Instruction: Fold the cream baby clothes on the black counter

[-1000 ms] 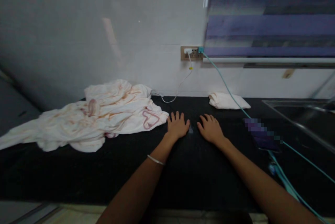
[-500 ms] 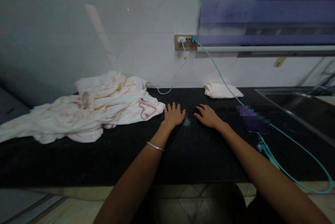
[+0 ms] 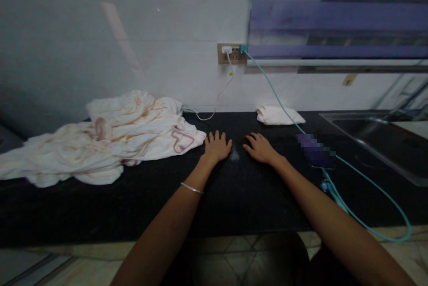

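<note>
My left hand (image 3: 216,147) lies flat, palm down, on the black countertop (image 3: 234,196), fingers spread and holding nothing. Its fingers are just right of a crumpled white cloth with pink heart prints (image 3: 110,136), close to the cloth's edge. My right hand (image 3: 260,147) also rests flat on the counter a little to the right, holding nothing. A small pale smudge (image 3: 234,155) lies on the counter between the two hands. A thin bangle (image 3: 191,188) sits on my left wrist.
A small folded white cloth (image 3: 279,115) lies at the back by the wall. A phone (image 3: 316,154) lies right of my right hand, on a teal cable (image 3: 368,214) running from the wall socket (image 3: 230,53). A white charger cable (image 3: 219,96) hangs there too. A steel sink (image 3: 381,138) is far right.
Both hands stay flat on the counter. The view has shifted slightly, so everything sits a little further left and higher than before.
</note>
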Demonstrator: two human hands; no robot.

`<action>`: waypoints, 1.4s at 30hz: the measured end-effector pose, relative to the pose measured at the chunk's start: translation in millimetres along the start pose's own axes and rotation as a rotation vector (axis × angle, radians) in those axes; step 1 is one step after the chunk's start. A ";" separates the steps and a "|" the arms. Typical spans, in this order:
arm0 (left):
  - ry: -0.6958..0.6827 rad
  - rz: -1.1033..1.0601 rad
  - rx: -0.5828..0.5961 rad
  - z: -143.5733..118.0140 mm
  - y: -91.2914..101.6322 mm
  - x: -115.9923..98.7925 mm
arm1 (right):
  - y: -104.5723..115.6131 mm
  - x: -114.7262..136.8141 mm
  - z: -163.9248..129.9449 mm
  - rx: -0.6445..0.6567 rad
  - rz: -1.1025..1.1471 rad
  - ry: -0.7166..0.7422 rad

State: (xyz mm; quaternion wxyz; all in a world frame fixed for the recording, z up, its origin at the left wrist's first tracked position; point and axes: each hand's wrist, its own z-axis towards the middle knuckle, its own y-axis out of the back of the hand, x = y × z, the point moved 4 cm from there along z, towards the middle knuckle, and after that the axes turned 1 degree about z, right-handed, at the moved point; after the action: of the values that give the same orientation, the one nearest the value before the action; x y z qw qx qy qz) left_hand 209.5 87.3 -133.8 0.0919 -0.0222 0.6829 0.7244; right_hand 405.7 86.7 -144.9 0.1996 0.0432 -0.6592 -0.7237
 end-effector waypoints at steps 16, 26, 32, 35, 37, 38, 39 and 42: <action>0.196 -0.082 -0.415 1.3 65.7 52.4 | 8.1 5.9 -5.1 0.023 0.006 -0.004; 0.249 0.068 -0.163 12.8 34.0 86.2 | 13.4 10.4 -7.9 0.028 0.022 -0.031; 0.031 0.063 -0.201 10.5 29.4 37.0 | 12.7 10.8 -7.2 0.020 0.007 -0.029; -0.133 0.049 -0.192 1.6 23.1 -2.4 | 12.7 11.2 -7.5 0.017 0.007 -0.029; -0.282 0.044 -0.177 -7.9 17.7 -30.6 | 12.2 10.5 -7.8 0.016 0.010 -0.031; -0.360 0.042 -0.173 -13.1 15.3 -43.4 | 11.7 9.9 -7.8 0.020 0.012 -0.030; -0.422 0.037 -0.174 -18.1 13.4 -54.1 | 11.1 9.3 -7.8 0.025 0.013 -0.025; -0.473 0.000 -0.187 -27.1 11.5 -70.0 | 10.4 7.7 -7.1 0.035 0.016 0.002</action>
State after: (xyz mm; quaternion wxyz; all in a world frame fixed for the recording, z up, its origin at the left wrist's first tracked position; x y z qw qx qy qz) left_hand 273.8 52.6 -113.2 0.2467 0.1395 0.5725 0.7693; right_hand 403.3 76.9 -134.2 0.2052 0.0423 -0.6718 -0.7105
